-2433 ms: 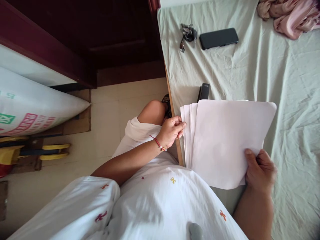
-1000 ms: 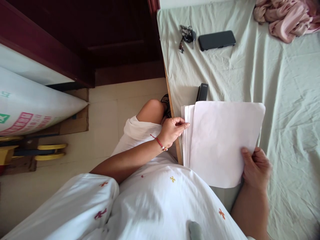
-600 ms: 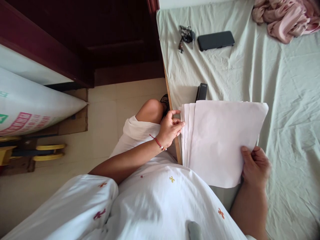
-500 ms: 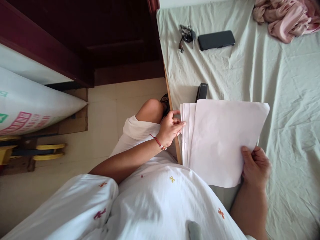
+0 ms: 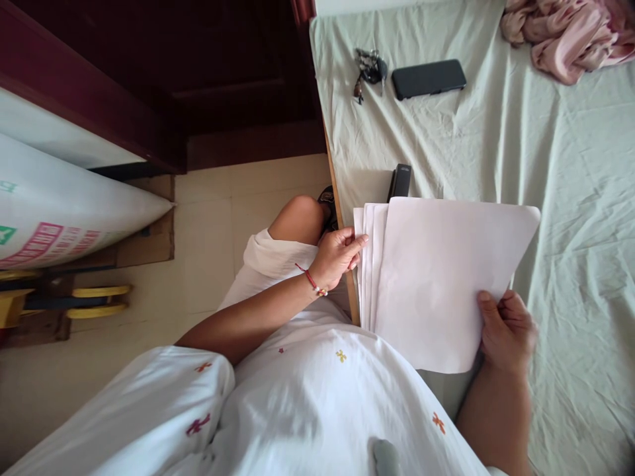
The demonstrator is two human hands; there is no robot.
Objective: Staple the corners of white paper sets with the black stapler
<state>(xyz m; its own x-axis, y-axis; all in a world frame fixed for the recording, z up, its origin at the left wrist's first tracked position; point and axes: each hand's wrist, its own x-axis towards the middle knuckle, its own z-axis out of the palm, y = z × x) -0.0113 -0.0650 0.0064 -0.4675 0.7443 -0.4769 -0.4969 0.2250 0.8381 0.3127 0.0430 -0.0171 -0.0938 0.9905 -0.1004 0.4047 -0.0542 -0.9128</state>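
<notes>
Several sheets of white paper (image 5: pixel 446 277) are fanned out in front of me, their left edges stepped one behind another. My right hand (image 5: pixel 507 327) grips the stack at its lower right edge, thumb on top and the fingers mostly hidden beneath. At the left side, my left hand (image 5: pixel 342 252) pinches the edge of the leftmost sheet between thumb and fingers. A red beaded bracelet circles that wrist. Just beyond the papers, a black stapler-like object (image 5: pixel 400 180) lies partly covered by them.
A bed-like surface with a pale green cloth (image 5: pixel 570 198) carries a black phone (image 5: pixel 429 79), a bunch of keys (image 5: pixel 371 69) and a crumpled pink cloth (image 5: pixel 575 39). To the left are a large white sack (image 5: pixel 74 198), a yellow-and-black object (image 5: pixel 99 301) and a dark red door (image 5: pixel 238 66).
My left fingers have closed on the leftmost sheet, which has slid slightly further left. The top sheet's upper right corner has shifted a little to the right.
</notes>
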